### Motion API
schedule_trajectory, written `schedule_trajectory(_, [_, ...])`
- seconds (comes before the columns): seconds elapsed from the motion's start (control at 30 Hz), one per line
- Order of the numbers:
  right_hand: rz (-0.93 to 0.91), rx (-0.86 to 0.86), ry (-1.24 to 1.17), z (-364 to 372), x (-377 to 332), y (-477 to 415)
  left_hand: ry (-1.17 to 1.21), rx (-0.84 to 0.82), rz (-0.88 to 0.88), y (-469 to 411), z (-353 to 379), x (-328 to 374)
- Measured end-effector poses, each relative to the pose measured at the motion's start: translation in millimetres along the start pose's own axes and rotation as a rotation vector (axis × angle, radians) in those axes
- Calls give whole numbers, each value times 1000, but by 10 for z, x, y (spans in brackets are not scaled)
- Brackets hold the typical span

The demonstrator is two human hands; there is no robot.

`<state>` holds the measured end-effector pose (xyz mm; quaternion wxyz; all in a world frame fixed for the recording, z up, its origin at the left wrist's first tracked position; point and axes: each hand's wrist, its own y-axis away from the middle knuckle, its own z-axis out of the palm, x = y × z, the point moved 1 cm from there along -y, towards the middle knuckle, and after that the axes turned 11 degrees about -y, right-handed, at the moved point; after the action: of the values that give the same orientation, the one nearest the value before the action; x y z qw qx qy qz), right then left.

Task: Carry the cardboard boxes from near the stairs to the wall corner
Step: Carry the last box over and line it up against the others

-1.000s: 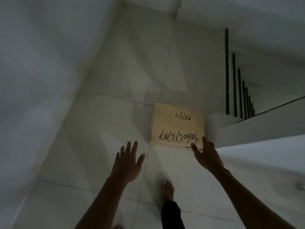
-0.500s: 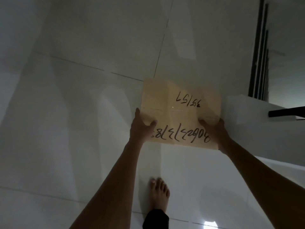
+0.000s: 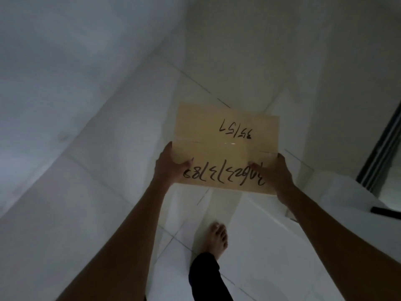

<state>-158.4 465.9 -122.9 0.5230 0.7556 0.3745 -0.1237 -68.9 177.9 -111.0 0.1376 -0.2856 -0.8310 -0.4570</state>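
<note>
The left hand and right hand hold the cardboard box by its sides. Each thumb lies on top. The other fingers wrap around the edges.

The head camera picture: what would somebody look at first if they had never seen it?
First comes the tan cardboard box in the middle, with dark handwritten numbers that read upside down from here. The left hand and right hand hold its near corners, one on each side, thumbs on top. Below it, a bare foot stands on the pale tiled floor.
</note>
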Motion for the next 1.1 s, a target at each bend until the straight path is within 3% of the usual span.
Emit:
schedule_trajectory(0.23, [-172, -164, 145, 1075, -932, 1574, 189, 169, -118, 1075, -1679, -983])
schedule_trajectory(0.4, [-340, -265, 309, 2023, -1056, 2938, 354, 297, -193, 2042, -2536, -2156])
schedule_trajectory(0.73, [-450, -570, 539, 3815, -433, 5545, 570, 473, -397, 4159, -3682, -4761])
schedule_trajectory(1.1, [-595, -806, 673, 5333, 508, 6976, 761, 637, -506, 5189, -3940, -6718])
